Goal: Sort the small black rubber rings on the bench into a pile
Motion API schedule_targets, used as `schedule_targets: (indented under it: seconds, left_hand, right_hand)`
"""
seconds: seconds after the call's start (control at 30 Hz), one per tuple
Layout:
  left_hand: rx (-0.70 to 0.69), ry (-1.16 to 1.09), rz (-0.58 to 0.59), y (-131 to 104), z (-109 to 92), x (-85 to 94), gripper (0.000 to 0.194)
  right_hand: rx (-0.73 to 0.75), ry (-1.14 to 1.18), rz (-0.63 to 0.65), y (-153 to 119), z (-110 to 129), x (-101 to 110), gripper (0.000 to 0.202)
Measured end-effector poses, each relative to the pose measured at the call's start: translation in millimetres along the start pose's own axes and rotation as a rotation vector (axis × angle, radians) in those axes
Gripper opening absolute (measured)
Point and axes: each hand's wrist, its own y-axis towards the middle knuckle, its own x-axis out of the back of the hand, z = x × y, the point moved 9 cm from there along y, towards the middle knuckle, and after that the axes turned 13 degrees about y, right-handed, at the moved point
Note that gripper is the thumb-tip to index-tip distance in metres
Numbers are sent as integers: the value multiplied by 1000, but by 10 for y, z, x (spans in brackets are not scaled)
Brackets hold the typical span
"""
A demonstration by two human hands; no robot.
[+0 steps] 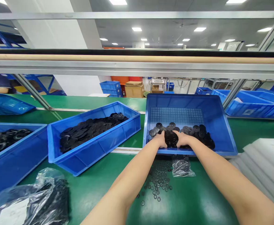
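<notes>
Both arms reach into a tilted blue plastic bin (223,134) that holds round black plastic discs (199,131) with small holes. Over its front edge, my left hand (161,139) and my right hand (181,138) face each other, thumbs toward the middle. Between them is a bunch of black discs (171,139), pressed from both sides; the fingers are mostly hidden by the discs. Below the bin, small dark rings (159,184) lie scattered on the green table, beside a clear plastic bag (182,167) of dark parts.
To the left stands a long blue bin (92,153) of black discs, then another blue bin (17,159) with black ring-shaped parts. A filled plastic bag (33,200) lies at the front left. White foam sheets (265,165) are stacked at right. A metal rail (137,67) crosses ahead.
</notes>
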Motion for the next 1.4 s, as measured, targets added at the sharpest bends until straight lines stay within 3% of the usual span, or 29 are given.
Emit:
schedule_targets:
  seconds: [0.17, 0.37, 0.57, 0.93, 1.07, 1.4]
  left_hand:
    - [41, -21, -39, -39, 39, -13, 125]
    - [29, -54, -150, -151, 56, 70, 92]
    - [-26, -92, -216, -187, 36, 162, 79]
    - [-93, -124, -311, -118, 33, 431, 65]
    - [-130, -131, -380, -102, 20, 651, 63]
    - [-166, -128, -588, -124, -84, 1475, 65]
  right_hand:
    - [107, 81, 56, 23, 272, -111, 111]
    - [246, 114, -13, -24, 320, -142, 85]
    - [367, 80, -99, -104, 365, -77, 69]
    - [373, -63, -160, -102, 506, 101, 54]
    - [386, -90, -213, -89, 595, 285, 57]
    - [411, -209, -471, -105, 995, 1023, 63]
